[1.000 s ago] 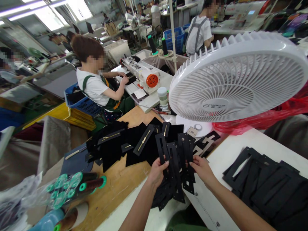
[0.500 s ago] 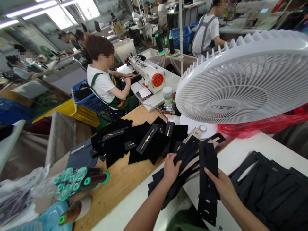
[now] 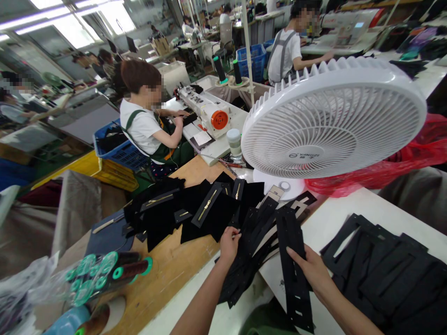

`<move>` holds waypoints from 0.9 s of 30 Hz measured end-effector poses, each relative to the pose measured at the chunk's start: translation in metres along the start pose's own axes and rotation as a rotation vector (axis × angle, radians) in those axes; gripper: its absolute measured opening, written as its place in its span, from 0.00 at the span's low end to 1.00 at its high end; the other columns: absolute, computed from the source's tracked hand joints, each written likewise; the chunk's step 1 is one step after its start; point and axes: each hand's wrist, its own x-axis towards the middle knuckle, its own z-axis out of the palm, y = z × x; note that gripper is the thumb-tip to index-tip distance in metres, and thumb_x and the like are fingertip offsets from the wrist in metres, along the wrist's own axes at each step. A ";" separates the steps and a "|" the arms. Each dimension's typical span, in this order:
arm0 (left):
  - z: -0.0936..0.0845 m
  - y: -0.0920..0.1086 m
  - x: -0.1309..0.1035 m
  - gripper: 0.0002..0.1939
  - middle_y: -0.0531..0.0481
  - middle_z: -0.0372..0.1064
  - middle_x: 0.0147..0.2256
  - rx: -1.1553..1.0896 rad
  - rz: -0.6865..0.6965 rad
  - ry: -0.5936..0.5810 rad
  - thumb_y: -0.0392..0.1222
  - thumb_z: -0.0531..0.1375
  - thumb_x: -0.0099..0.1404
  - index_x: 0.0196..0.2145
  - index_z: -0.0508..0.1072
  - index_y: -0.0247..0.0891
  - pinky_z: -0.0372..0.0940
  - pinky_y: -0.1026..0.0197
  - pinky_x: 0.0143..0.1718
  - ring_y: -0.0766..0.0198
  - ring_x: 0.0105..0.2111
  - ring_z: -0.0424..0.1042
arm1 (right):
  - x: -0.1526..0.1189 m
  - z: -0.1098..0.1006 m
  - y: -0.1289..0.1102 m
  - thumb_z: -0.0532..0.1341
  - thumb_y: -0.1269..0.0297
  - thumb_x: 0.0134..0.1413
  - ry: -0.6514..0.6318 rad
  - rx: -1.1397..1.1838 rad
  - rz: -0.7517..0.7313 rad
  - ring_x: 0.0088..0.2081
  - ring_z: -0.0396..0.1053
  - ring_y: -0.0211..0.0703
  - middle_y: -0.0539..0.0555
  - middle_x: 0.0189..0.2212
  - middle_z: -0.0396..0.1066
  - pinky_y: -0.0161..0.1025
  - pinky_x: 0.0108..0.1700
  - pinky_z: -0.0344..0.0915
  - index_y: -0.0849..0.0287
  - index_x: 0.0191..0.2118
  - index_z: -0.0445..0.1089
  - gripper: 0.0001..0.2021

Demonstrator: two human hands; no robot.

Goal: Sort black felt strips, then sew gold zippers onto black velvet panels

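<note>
My right hand [image 3: 309,265] grips a stack of long black slotted strips [image 3: 291,274], thumb on top, held upright over the white table edge. My left hand [image 3: 229,242] is closed in a pinch at the left edge of a fanned pile of black strips [image 3: 254,232]; what lies between its fingertips is too small to make out. Beyond it, black fabric pieces with gold zippers [image 3: 208,204] cover the wooden table [image 3: 167,270]. Another heap of black strips [image 3: 387,270] lies on the white table [image 3: 352,209] at the right.
A large white fan [image 3: 331,125] stands just beyond the strips, with a red plastic bag [image 3: 394,163] behind it. Green-ended thread spools [image 3: 104,274] lie at the lower left. A person [image 3: 146,111] works at a sewing machine [image 3: 209,111] across the table.
My left hand has moved left and slightly down, off the top of the fanned pile to its edge. My right hand keeps hold of its strips. The camera view has shifted a little.
</note>
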 end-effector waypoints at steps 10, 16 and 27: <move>-0.022 -0.011 -0.023 0.13 0.53 0.65 0.26 -0.262 0.002 0.017 0.49 0.62 0.54 0.26 0.65 0.38 0.63 0.61 0.35 0.61 0.30 0.70 | 0.091 0.093 -0.016 0.59 0.62 0.56 -0.124 -0.312 -0.042 0.44 0.67 0.45 0.55 0.41 0.69 0.50 0.48 0.63 0.63 0.41 0.68 0.10; -0.053 0.021 -0.053 0.11 0.50 0.68 0.32 -0.306 0.015 0.160 0.50 0.53 0.64 0.34 0.62 0.40 0.63 0.59 0.40 0.62 0.33 0.71 | 0.098 0.096 -0.004 0.58 0.61 0.58 -0.162 -0.459 -0.019 0.44 0.66 0.44 0.55 0.43 0.68 0.48 0.47 0.64 0.61 0.42 0.67 0.10; -0.073 0.085 -0.067 0.14 0.51 0.66 0.30 -0.415 0.029 0.157 0.53 0.56 0.61 0.35 0.62 0.40 0.65 0.64 0.26 0.63 0.29 0.68 | 0.075 0.065 -0.024 0.62 0.63 0.52 -0.191 -0.184 -0.118 0.46 0.67 0.47 0.55 0.40 0.71 0.50 0.52 0.59 0.61 0.37 0.69 0.08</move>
